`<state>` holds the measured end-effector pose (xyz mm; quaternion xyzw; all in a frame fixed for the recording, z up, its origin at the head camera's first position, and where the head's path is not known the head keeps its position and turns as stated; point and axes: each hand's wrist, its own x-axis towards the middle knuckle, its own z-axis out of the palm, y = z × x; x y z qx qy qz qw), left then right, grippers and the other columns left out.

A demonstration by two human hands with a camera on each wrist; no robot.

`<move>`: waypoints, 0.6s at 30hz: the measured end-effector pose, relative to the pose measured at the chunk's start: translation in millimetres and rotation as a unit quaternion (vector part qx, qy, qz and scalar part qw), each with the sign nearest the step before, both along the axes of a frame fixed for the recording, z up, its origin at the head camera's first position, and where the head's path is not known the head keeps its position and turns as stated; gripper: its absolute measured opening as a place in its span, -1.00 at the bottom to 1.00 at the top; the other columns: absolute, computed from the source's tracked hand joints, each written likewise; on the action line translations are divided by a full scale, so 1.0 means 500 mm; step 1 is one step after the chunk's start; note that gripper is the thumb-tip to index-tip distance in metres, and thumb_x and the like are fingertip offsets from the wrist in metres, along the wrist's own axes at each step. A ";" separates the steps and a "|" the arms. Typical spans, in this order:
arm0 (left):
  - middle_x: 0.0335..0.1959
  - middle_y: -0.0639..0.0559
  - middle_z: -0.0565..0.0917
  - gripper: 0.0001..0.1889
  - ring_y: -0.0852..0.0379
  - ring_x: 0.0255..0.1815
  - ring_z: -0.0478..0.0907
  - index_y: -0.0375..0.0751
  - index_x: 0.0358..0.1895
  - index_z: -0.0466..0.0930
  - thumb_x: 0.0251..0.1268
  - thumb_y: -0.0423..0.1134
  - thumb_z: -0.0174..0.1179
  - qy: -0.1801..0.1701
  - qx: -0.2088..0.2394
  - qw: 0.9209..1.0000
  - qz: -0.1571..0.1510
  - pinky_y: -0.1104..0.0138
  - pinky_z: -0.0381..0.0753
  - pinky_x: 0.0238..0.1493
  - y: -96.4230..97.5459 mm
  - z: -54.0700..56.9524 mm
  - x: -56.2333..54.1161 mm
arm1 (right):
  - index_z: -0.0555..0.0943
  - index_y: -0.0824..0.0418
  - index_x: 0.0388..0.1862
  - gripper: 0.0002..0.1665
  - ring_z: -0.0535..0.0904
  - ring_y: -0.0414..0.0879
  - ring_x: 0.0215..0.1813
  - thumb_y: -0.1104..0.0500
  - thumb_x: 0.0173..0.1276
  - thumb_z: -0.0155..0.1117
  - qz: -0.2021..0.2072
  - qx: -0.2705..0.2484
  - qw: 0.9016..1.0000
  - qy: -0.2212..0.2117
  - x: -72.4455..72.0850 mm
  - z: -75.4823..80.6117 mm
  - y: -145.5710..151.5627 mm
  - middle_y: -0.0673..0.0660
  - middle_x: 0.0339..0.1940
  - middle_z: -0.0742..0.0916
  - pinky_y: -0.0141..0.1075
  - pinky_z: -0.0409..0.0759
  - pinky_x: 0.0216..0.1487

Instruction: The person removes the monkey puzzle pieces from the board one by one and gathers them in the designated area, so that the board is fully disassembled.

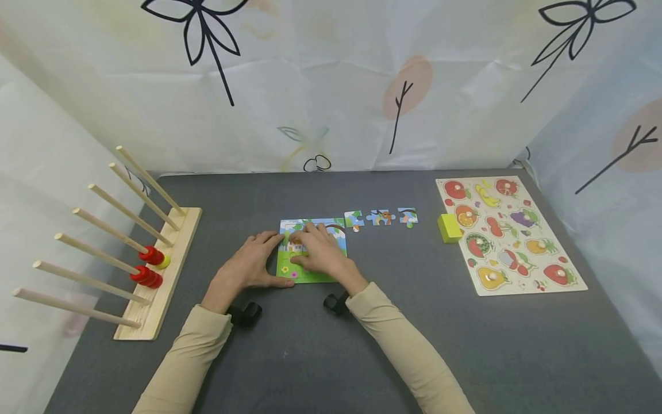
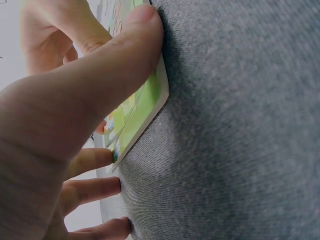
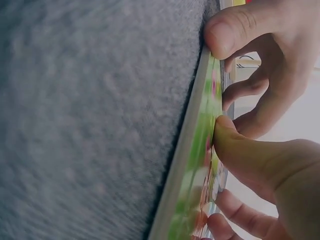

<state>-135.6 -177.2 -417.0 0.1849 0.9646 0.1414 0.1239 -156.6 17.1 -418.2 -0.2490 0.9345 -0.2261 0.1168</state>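
A small jigsaw puzzle in a white-edged tray, with a green meadow and blue sky, lies on the grey table. My left hand braces its near left corner: the thumb rests on the front edge, the index fingertip touches the left side, and the other fingers reach the table. Over the middle of the picture, my right hand presses down with thumb and fingertips spread, covering part of it. Three loose jigsaw pieces lie beyond the right corner: one piece close to the tray, a middle piece and a right piece.
On the left stands a wooden peg rack with slanting rods, carrying red rings and a yellow ring. At the right lies a fruit-picture board, with a yellow block at its left edge. Patterned cloth hangs behind.
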 end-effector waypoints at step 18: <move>0.50 -0.33 0.36 0.17 -0.47 0.43 0.34 -0.29 0.54 0.28 -0.09 0.31 0.55 0.003 -0.002 1.000 0.003 -0.28 0.47 0.34 0.001 -0.001 0.000 | 0.57 -0.02 0.41 -0.40 0.34 -0.07 -0.08 -0.02 0.41 0.39 0.030 0.048 0.997 0.060 0.002 0.005 -0.002 0.08 0.03 0.56 -0.34 0.30 -0.24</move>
